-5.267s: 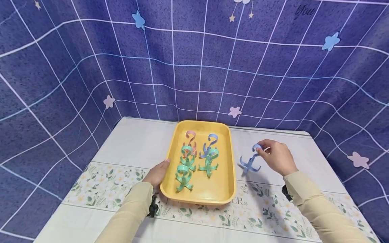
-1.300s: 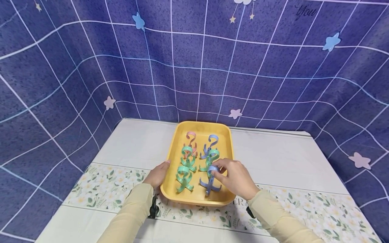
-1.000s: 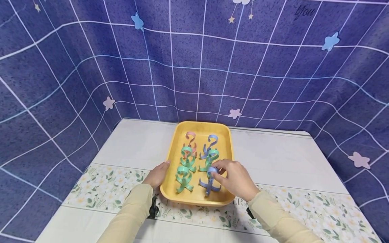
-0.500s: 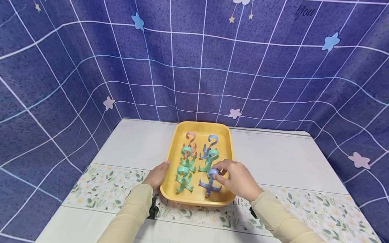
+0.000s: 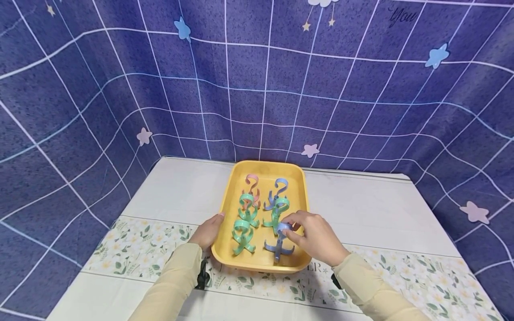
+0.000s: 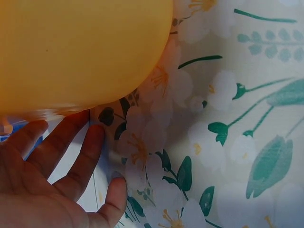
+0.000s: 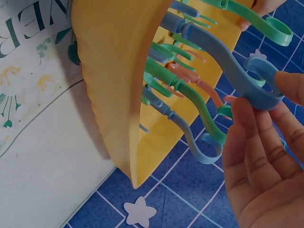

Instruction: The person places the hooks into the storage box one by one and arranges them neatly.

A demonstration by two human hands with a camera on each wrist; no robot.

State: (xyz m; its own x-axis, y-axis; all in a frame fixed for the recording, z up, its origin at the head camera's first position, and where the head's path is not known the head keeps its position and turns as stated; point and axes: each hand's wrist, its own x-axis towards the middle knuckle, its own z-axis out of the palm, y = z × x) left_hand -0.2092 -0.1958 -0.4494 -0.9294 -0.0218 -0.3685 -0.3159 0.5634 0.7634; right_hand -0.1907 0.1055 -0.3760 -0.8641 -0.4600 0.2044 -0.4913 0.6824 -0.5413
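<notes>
A yellow tray holds several plastic claw hooks, each with a curled top and splayed prongs. My right hand pinches the curled top of a blue claw hook at the tray's front right; the right wrist view shows its curved neck held between thumb and fingers. Behind it stand a green hook and another blue hook. Along the left side are a pink hook and two green hooks, one in the middle and one in front. My left hand touches the tray's left side with extended fingers.
A white cloth with a floral band covers the table under the tray. A blue grid-patterned curtain with star shapes hangs behind and at both sides.
My right hand has carried the blue hook from the table right of the tray into its front right. Lately the hook has shifted slightly right and nearer me. The left hand stays put.
</notes>
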